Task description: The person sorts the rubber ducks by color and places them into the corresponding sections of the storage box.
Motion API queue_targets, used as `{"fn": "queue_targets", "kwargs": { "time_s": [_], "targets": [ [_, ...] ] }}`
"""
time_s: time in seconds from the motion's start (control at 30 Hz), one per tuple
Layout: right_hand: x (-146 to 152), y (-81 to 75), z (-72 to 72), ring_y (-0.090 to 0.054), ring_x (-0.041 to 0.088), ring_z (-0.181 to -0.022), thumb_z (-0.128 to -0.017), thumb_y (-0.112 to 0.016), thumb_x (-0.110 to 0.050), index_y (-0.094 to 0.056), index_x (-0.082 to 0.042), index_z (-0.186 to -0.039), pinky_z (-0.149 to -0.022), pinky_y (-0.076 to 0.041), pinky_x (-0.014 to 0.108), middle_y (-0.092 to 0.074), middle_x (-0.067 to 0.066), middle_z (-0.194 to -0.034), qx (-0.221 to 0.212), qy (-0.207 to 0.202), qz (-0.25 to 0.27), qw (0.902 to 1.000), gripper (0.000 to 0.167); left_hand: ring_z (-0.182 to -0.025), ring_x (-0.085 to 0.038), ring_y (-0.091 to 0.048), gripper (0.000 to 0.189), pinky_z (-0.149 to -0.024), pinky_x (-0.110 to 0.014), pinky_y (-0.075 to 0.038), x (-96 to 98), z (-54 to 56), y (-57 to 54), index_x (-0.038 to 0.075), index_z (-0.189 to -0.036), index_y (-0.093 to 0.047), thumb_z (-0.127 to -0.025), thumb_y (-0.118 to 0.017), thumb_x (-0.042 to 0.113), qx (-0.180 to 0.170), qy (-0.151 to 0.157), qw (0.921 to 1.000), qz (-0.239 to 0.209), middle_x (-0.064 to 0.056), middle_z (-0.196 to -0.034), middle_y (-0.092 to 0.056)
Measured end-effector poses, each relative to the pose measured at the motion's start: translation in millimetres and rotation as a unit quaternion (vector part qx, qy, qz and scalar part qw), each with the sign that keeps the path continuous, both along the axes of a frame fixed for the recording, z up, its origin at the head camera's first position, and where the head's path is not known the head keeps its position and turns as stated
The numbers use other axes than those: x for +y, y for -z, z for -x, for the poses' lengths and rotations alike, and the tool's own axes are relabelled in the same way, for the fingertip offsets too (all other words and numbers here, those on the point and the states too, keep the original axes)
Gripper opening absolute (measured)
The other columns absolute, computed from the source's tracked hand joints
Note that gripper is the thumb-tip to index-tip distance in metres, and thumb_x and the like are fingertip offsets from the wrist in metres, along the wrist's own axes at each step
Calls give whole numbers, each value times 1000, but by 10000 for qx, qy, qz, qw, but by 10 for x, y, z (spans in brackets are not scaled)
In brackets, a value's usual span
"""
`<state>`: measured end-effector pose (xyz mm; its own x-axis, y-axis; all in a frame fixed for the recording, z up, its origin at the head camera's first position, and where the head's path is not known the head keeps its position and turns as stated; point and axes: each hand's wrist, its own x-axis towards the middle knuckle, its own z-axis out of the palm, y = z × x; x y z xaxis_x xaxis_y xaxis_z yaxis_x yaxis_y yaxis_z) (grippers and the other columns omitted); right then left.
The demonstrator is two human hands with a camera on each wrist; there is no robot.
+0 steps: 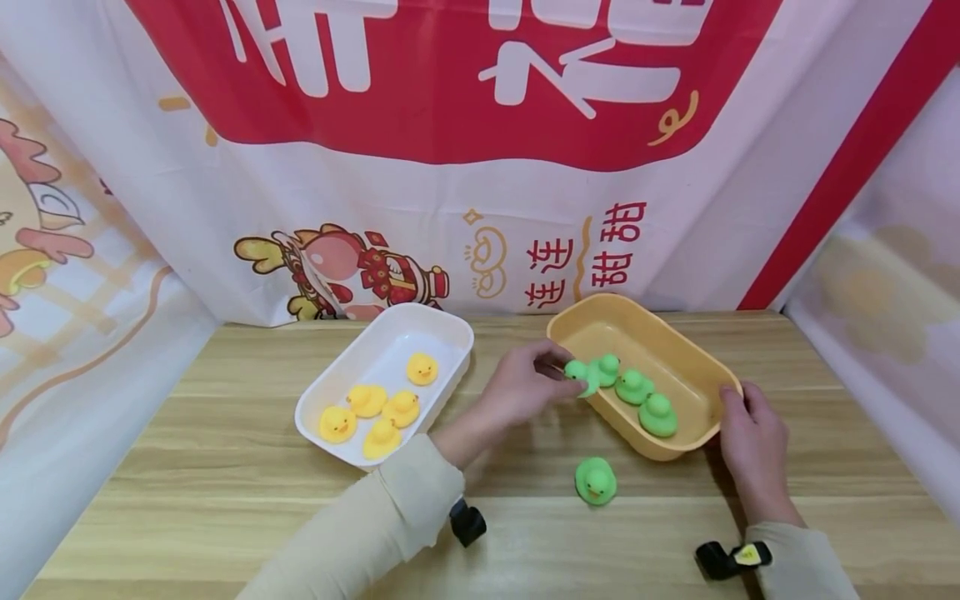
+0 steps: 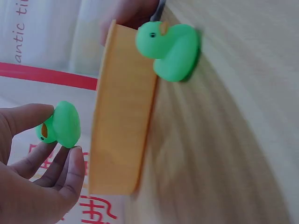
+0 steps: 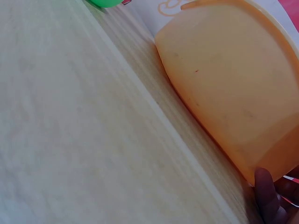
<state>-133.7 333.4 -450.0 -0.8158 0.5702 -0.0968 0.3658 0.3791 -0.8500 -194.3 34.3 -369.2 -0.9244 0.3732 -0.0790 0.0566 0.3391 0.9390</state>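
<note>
My left hand (image 1: 525,383) pinches a green rubber duck (image 1: 581,377) between thumb and fingers at the left rim of the orange bin (image 1: 697,367). In the left wrist view this held duck (image 2: 66,125) lies on its side, level with the bin's upper edge. Three other green ducks (image 1: 634,387) sit inside the bin along its near side. My right hand (image 1: 756,442) grips the bin's right end, its thumb over the rim. One more green duck (image 1: 596,481) stands on the table in front of the bin. Fingers (image 3: 266,191) of the right hand show at the bin's corner.
A white bin (image 1: 307,417) with several yellow rubber ducks (image 1: 367,400) stands left of my left forearm. Behind both bins hangs a printed red and white cloth (image 1: 450,192), and more cloth closes off the sides. Both bins rest on a wood-grain table (image 1: 517,533).
</note>
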Motion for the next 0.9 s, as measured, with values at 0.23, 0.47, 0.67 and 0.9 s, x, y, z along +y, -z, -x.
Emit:
{"fn": "queue_targets", "kwargs": {
  "time_s": [0.23,0.47,0.67,0.9],
  "targets": [
    [52,-8,-12,-49,39,-143,-112,-31,-48,-49,-9,-159,-122,-39,60,-51,24,-161,-32,41,18,10000,64,-99,-13,-68,28,-87,-24,-60,139,45,-87,12,-115,-75,-90,-88,18,367,142,9990,219,-2,-110,-75],
    [107,12,-28,-53,36,-134,-112,-33,-46,-55,-8,-153,-109,-46,44,-57,22,-154,27,119,-132,9998,60,-92,-11,-67,23,-78,-18,-57,412,91,-44,9,-108,-76,-89,-88,13,623,438,9971,95,-2,-107,-76],
    [102,31,-46,-57,34,-123,-112,-37,-45,-60,-8,-145,-92,-42,28,-62,23,-144,114,179,-265,9994,55,-88,-7,-65,18,-74,-15,-56,756,100,-76,12,-102,-75,-90,-88,13,641,729,9952,123,4,-101,-73],
    [-7,46,-6,-57,38,-128,-113,-36,-44,-59,-7,-147,-103,-44,43,-61,25,-147,185,56,-274,9994,56,-85,-2,-60,15,-75,-15,-52,1099,148,-52,14,-99,-77,-90,-88,17,1106,839,9869,826,7,-96,-73]
  ]
}}
